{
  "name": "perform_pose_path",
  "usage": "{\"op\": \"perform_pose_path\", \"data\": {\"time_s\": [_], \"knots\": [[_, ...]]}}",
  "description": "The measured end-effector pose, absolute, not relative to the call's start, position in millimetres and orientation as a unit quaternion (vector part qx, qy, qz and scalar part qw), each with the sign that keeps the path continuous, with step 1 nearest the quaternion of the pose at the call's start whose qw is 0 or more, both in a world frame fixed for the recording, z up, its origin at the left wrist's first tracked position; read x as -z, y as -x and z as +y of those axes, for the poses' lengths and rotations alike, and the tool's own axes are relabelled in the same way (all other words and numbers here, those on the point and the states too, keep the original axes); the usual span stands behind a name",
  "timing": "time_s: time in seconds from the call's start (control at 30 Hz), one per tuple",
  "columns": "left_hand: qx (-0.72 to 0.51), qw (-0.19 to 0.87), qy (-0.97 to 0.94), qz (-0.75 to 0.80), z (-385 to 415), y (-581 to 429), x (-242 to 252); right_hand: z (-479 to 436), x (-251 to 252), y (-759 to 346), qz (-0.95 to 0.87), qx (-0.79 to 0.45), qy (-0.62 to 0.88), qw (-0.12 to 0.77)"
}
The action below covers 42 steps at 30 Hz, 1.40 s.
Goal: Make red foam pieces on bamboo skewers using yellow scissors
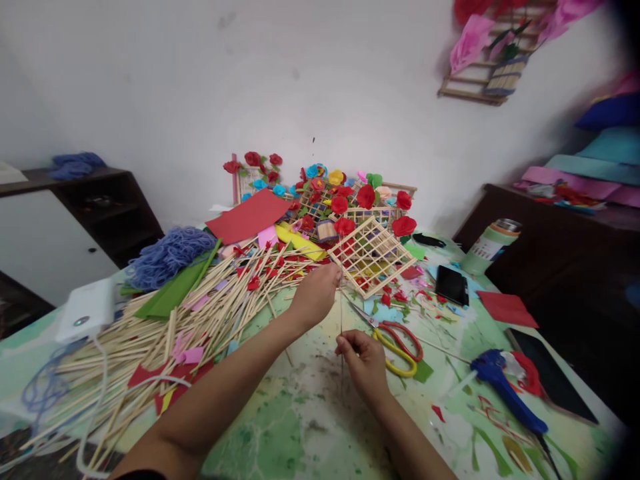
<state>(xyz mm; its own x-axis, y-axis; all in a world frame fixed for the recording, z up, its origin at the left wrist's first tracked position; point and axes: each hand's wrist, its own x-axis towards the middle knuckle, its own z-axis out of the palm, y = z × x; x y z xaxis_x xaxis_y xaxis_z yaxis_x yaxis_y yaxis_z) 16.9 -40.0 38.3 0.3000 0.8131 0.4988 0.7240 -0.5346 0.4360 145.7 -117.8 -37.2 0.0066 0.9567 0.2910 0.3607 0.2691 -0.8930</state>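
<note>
My left hand (319, 292) is closed over the middle of the table. It grips the upper part of a thin, straight strand (342, 315); whether this is wire or string I cannot tell. Lower down, my right hand (364, 363) pinches the same strand between thumb and fingers, and its end hangs below. Just beyond my left hand a lattice of thin wooden sticks (375, 257) leans, tilted, against paper flowers. Scissors (403, 350) with one red and one yellow handle lie beside my right hand, blades towards the lattice.
Many loose sticks (220, 307), blue yarn (173, 257) and a white device with a cable (87, 310) cover the left side. Red paper flowers (366, 196) stand behind. On the right lie a phone (451, 285), a bottle (490, 248), a blue glue gun (510, 390) and a tablet (553, 377).
</note>
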Motion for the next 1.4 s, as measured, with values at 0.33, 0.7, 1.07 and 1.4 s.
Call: {"op": "perform_pose_path", "data": {"time_s": [0.33,0.7,1.07,1.4], "knots": [[-0.459,0.270,-0.712,0.458,-24.3,-9.7,-30.1,-107.9,44.7,-148.0,-0.486,-0.472,0.476,0.561],[-0.432,0.544,-0.636,0.336,-40.3,-33.4,-20.0,-106.6,46.6,-148.3,-0.511,-0.438,0.497,0.547],[-0.443,0.506,-0.677,0.299,-58.4,-30.4,-39.1,-113.0,44.1,-155.3,-0.617,-0.258,0.520,0.531],[-0.399,0.508,-0.698,0.309,-52.5,-30.3,-35.3,-109.2,51.6,-152.8,-0.646,-0.277,0.531,0.473]]}}
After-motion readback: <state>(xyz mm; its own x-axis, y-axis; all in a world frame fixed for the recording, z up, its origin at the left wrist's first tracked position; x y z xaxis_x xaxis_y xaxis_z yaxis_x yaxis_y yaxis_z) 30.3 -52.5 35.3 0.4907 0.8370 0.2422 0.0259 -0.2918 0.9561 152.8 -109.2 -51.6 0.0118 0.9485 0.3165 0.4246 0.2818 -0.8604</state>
